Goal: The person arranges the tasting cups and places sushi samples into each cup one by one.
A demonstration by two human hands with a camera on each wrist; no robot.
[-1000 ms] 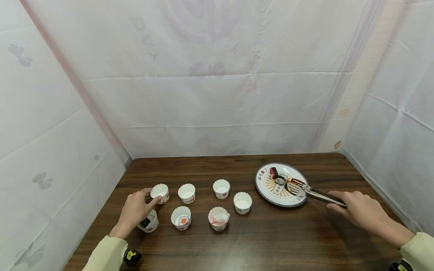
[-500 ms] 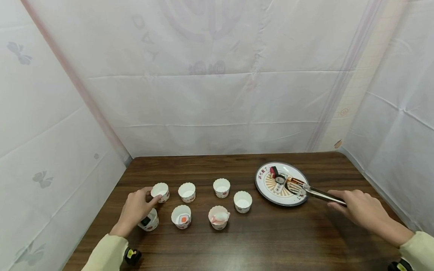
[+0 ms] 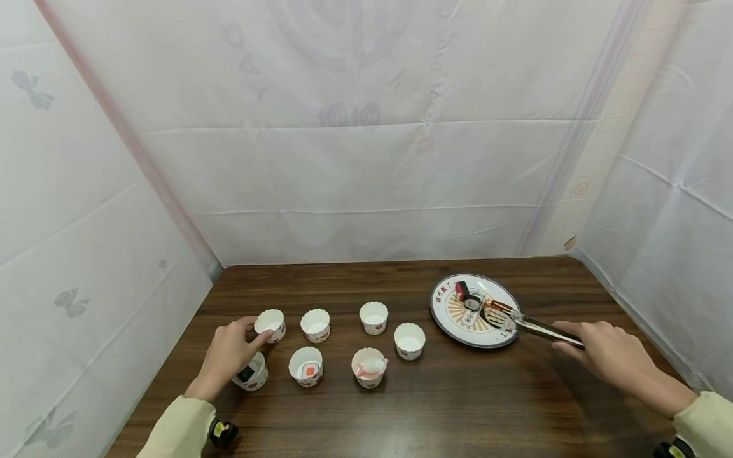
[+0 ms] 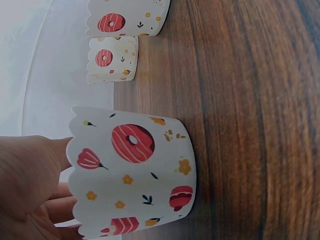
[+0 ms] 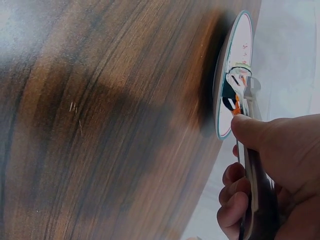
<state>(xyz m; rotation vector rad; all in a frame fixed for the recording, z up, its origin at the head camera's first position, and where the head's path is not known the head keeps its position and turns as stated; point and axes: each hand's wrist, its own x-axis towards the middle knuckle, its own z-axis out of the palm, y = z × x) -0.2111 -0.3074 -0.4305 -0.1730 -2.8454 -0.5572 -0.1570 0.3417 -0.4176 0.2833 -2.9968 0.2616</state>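
Observation:
My left hand (image 3: 226,353) holds a small white paper baking cup (image 3: 270,323) at the back left, thumb and fingers at its rim. Below that hand, a partly hidden baking cup (image 3: 259,378) contains something black. In the left wrist view, a donut-print baking cup (image 4: 132,170) fills the foreground, fingers behind it. My right hand (image 3: 613,353) grips metal serving tongs (image 3: 544,329) by the dark handle. Their fork-like head lies over the plate (image 3: 442,315), at an orange-topped sushi piece (image 3: 499,306). A round sushi roll (image 3: 472,303) and a red-and-black piece (image 3: 462,290) lie beside it.
A cup (image 3: 306,372) with an orange-and-white piece and a cup (image 3: 369,375) with a pink-and-white piece stand in front. Further cups, (image 3: 316,324) one of them, stand behind on the brown wooden table (image 3: 458,407). White sheeting (image 3: 366,191) surrounds the table.

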